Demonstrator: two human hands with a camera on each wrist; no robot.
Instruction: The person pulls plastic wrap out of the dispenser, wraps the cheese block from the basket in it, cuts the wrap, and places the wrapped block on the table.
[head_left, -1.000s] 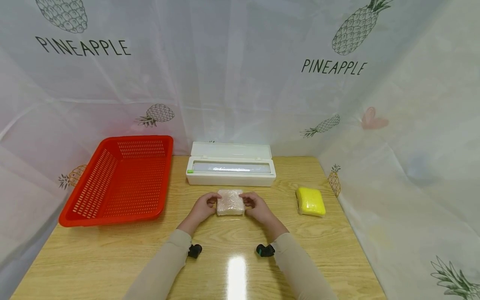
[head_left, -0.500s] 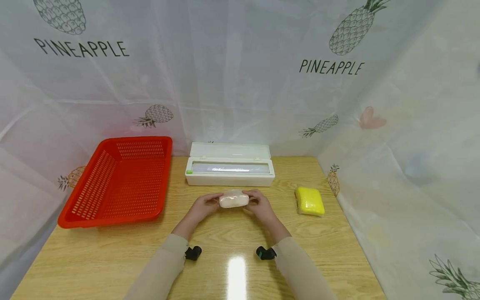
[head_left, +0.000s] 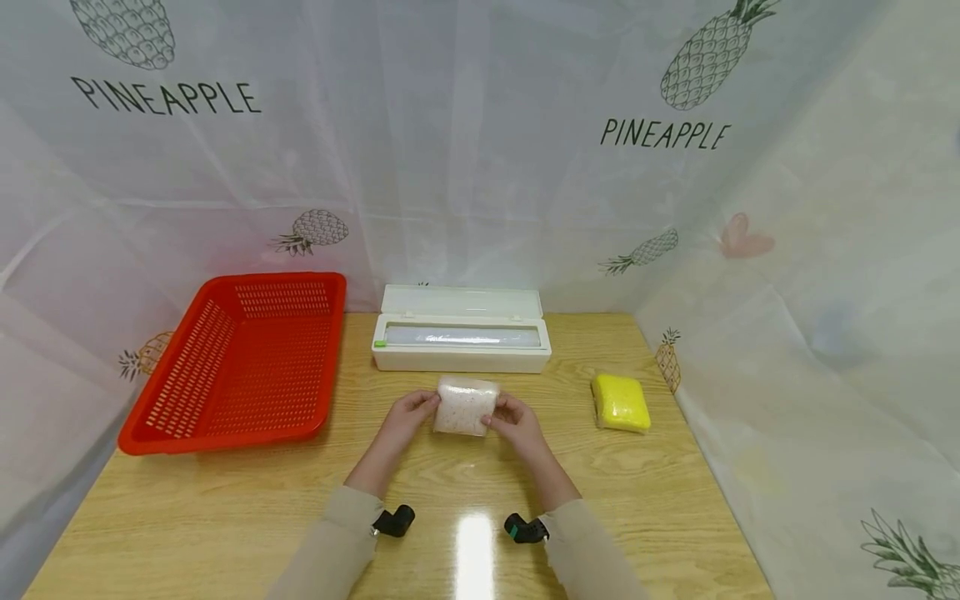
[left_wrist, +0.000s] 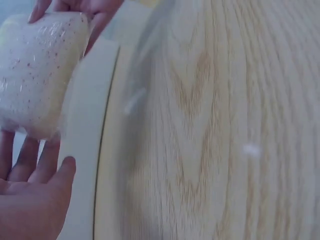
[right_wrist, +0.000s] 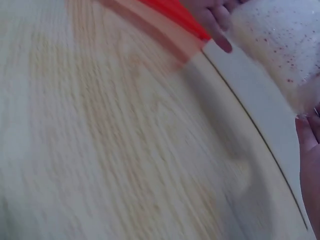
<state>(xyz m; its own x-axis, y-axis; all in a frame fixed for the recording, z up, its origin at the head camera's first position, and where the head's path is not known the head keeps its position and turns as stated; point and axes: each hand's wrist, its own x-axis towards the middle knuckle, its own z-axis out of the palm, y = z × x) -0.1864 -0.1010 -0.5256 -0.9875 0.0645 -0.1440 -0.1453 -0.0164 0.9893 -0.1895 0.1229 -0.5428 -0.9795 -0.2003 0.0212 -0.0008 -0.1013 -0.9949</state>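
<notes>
In the head view, a soft-looking white block (head_left: pixel 467 407) wrapped in clear film is held up off the table, its broad face tipped toward the camera. Small red specks cover that face of the block (left_wrist: pixel 40 70) in the left wrist view. My left hand (head_left: pixel 407 417) grips its left edge, thumb at the front. At the right edge my right hand (head_left: pixel 519 427) pinches it, thumb on the near face and fingers behind. Right of the hands, a yellow film-wrapped block (head_left: pixel 622 402) lies on the table.
Behind the hands stands a white cling film dispenser (head_left: pixel 462 358) with its lid raised and a roll inside. A red plastic basket (head_left: pixel 333 350) is at the left. The wooden table (head_left: pixel 225 517) meets a pineapple-printed curtain (head_left: pixel 465 167) at the back.
The white block was lying flat between both hands. They lifted it and turned it, first showing its narrow side, now its red-specked broad face. Other things have stayed in place.
</notes>
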